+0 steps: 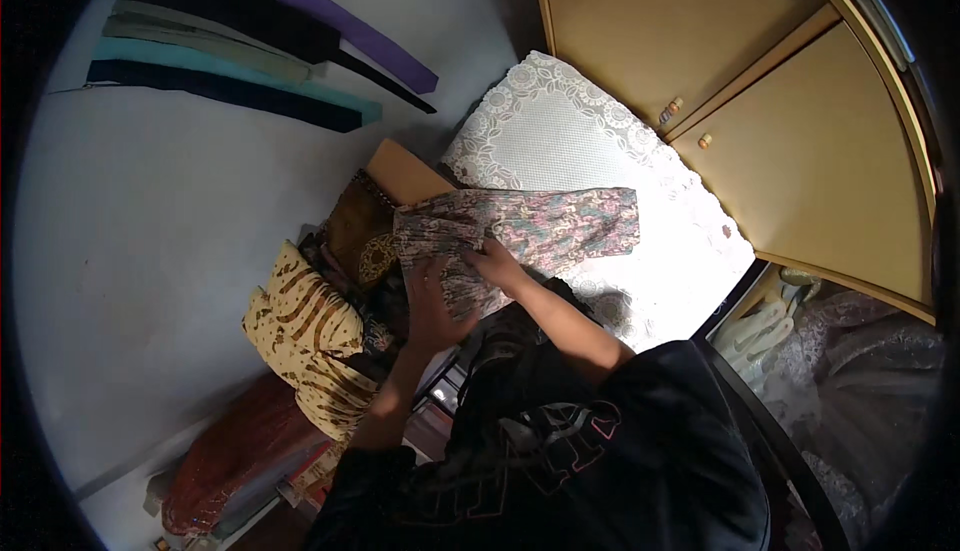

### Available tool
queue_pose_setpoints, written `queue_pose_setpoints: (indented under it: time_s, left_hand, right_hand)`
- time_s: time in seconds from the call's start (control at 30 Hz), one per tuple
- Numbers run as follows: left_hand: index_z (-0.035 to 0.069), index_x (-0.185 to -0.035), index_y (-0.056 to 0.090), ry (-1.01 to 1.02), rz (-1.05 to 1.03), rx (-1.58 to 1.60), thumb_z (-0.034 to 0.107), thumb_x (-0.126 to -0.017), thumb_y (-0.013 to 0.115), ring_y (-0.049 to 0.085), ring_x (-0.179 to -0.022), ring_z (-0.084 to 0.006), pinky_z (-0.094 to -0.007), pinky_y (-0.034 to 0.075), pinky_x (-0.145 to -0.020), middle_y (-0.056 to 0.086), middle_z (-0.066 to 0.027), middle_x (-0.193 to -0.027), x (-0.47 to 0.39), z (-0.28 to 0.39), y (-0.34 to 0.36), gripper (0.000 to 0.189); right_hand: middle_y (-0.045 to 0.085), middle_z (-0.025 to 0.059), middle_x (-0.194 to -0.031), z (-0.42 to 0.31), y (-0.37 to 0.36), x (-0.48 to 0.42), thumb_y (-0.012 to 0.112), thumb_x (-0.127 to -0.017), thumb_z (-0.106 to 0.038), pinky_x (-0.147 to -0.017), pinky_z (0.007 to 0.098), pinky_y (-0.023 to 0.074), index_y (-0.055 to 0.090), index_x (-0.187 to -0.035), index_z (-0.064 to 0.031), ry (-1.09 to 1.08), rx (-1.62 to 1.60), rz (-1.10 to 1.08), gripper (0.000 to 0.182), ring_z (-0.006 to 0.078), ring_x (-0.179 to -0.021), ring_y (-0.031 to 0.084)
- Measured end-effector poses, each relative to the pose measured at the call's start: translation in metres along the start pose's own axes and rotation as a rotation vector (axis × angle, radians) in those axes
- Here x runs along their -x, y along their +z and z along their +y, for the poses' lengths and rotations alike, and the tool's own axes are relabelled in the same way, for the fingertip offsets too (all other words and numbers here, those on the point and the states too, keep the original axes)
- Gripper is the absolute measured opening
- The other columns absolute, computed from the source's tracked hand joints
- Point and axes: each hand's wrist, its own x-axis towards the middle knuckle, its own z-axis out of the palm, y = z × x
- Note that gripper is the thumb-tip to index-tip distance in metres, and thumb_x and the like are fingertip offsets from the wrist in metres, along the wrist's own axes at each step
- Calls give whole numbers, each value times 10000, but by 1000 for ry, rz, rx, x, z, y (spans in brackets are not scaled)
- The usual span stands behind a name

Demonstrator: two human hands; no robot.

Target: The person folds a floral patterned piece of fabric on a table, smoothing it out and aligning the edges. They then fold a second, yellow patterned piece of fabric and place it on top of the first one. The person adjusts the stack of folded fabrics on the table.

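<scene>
A folded floral-print cloth (570, 224), pleated or crinkled and perhaps a garment, lies partly over a white lace tablecloth (555, 138). Its left end reaches past the edge of the lace. My right hand (495, 266) pinches the cloth near its middle, with creases around the fingertips. Against the near left end of the cloth rests my left hand (439, 307), its fingers extended and the thumb apart. Just left of that hand is a dark patterned fabric (379, 329).
A cream cushion-like bundle with brown markings (315, 318) and a brown fabric with gold trim (352, 224) sit to the left. Neckties (247, 93) hang on the wall. Wooden cabinet doors (810, 153) border the lace. Plastic-wrapped items (847, 371) lie at right.
</scene>
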Motion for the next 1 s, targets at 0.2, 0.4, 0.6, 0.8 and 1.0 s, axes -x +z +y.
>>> queue_pose_setpoints:
  time_s: [0.2,0.4,0.6,0.8,1.0]
  left_hand:
    - [164,-1527,328,-61,-26,-391,157,-809,724,293,-1405,-417,-591,345,-1070,228,-216,-1561,63,-75,31,819]
    - [192,-1472,446,-157,162,-305,-2,-749,618,349,-1374,-430,-521,382,-1076,290,-185,-1551,58,-59,28,768]
    - [181,-1472,439,-57,4,-123,-74,-761,565,241,-1448,-414,-505,351,-1117,222,-196,-1585,82,-103,15,766]
    - [169,-1467,445,-47,-215,-413,-56,-820,476,170,-1461,-461,-558,308,-1129,192,-199,-1597,111,-106,10,686]
    - [126,-1412,495,-57,-142,-187,127,-858,572,278,-1405,-469,-563,330,-1098,267,-220,-1554,95,-72,18,559]
  right_hand:
    - [619,151,-1139,-1,22,-52,600,-903,-184,-851,365,470,581,-1194,32,146,-155,-65,363,209,-1014,574]
    - [592,185,-1277,-29,35,-42,651,-906,-160,-974,372,467,475,-1329,52,85,-227,-24,504,260,-1194,551]
    - [689,66,-967,-1,24,-53,769,-798,-75,-366,318,362,539,-1213,37,149,-222,-70,487,119,-552,531]
    - [491,295,-1375,38,25,-83,790,-796,-145,-1014,449,424,361,-1406,122,-137,40,-5,792,394,-1263,495]
    - [488,255,-1347,-53,38,-15,715,-809,-47,-994,465,408,396,-1406,19,-523,501,390,681,410,-1201,496]
